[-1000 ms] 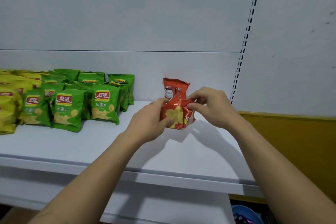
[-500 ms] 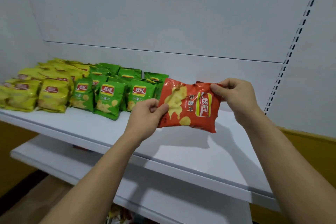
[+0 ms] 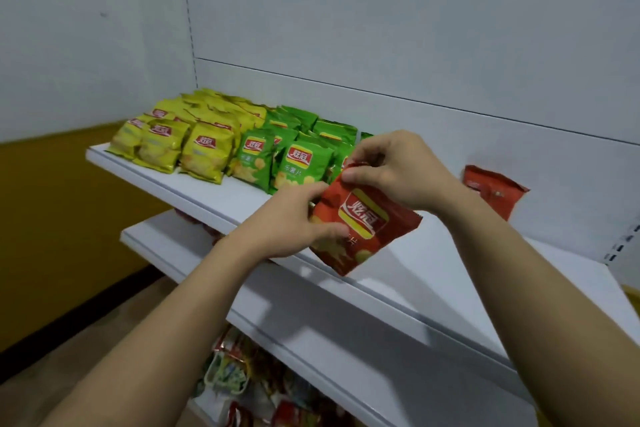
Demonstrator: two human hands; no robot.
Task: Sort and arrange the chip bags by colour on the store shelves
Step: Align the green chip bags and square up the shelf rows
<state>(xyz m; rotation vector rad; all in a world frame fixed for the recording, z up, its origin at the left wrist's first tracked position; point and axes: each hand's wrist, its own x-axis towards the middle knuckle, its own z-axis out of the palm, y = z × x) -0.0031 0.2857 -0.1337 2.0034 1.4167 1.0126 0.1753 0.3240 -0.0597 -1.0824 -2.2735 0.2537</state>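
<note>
We hold the red bag (image 3: 367, 218) tilted, between our hands, over the shelf (image 3: 467, 274) | left hand (image 3: 287, 225) grips its left edge | right hand (image 3: 401, 170) pinches its top | green bags (image 3: 301, 163) just behind the hands | yellow bags (image 3: 194, 142) farther left | second red bag (image 3: 495, 191) right of the right hand

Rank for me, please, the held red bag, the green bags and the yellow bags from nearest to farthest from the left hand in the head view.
1. The held red bag: gripped by the left hand, above the shelf front.
2. The green bags: just behind the hand, mid-shelf.
3. The yellow bags: farthest, at the shelf's left end.
</note>
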